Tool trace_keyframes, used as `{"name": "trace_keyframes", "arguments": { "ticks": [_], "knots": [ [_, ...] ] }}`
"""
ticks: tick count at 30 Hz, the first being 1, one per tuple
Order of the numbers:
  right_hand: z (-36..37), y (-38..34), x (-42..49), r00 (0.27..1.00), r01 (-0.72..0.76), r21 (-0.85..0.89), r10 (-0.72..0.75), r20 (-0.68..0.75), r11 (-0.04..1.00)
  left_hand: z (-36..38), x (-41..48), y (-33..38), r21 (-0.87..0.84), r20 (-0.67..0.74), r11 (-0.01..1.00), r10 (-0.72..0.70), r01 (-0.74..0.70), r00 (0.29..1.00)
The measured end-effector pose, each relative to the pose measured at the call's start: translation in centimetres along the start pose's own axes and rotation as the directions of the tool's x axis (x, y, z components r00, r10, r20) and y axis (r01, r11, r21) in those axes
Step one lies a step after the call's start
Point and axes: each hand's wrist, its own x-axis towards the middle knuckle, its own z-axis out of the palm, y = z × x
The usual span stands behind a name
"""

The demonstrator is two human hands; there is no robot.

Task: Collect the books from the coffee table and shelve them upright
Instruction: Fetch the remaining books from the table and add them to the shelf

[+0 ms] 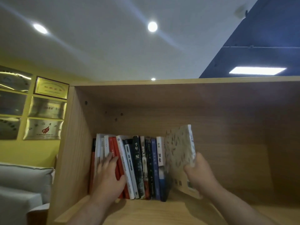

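A row of several upright books (139,168) stands at the left of a wooden shelf compartment (235,127). My left hand (108,174) rests flat against the spines of the red and white books at the row's left end. My right hand (199,172) grips a beige speckled book (178,151) by its spine edge. This book stands at the right end of the row, tilted to the right, with its lower edge on the shelf board (154,210). The coffee table is out of view.
The right half of the shelf compartment holds no books. Framed gold plaques (47,108) hang on the yellow wall to the left. A grey sofa cushion (24,179) sits at the lower left beside the shelf's side panel (73,143).
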Motion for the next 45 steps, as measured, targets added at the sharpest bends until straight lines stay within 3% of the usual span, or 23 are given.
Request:
{"name": "trace_keyframes", "arguments": {
  "ticks": [6,11,15,19,24,27,32,35,40,45],
  "knots": [
    [4.5,1.6,0.5,0.956,-0.069,0.045,0.053,0.288,0.997,-0.2,-0.1,-0.2,-0.094,0.005,0.995,0.009,-0.008,1.000],
    [3.9,1.9,2.2,0.917,-0.045,-0.025,0.051,0.396,0.999,0.3,0.2,-0.3,-0.142,-0.028,0.990,-0.014,0.010,1.000],
    [4.5,2.5,3.5,0.936,-0.031,-0.068,0.053,0.349,0.997,0.2,0.2,-0.4,-0.172,-0.021,0.985,-0.005,0.002,1.000],
    [5.0,4.2,3.5,0.938,-0.144,-0.010,0.139,0.316,0.990,0.1,0.3,-0.4,-0.242,-0.062,0.969,-0.067,0.050,0.996],
    [5.3,4.3,3.4,0.941,-0.057,-0.041,0.068,0.332,0.998,-0.6,1.7,-0.2,-0.261,-0.183,0.943,-0.258,0.206,0.949],
    [5.4,4.3,3.4,0.948,-0.033,-0.085,0.058,0.312,0.996,-0.4,2.2,-0.2,-0.287,-0.144,0.893,-0.397,0.346,0.906],
    [5.4,4.6,3.4,0.946,-0.018,-0.110,0.053,0.319,0.994,-0.3,3.3,-0.3,-0.298,-0.198,0.887,-0.419,0.353,0.886],
    [5.2,4.6,3.4,0.944,0.006,-0.100,0.028,0.328,0.995,0.3,3.7,-0.4,-0.294,-0.122,0.876,-0.432,0.383,0.894],
    [5.2,4.9,3.4,0.945,0.018,-0.093,0.013,0.326,0.995,0.0,2.7,0.2,-0.493,-0.094,0.805,-0.427,0.330,0.900],
    [5.0,4.7,3.1,0.948,0.046,-0.101,-0.011,0.317,0.994,-3.4,-0.3,1.5,-0.514,-0.328,0.851,-0.310,0.107,0.892]
  ]
}}
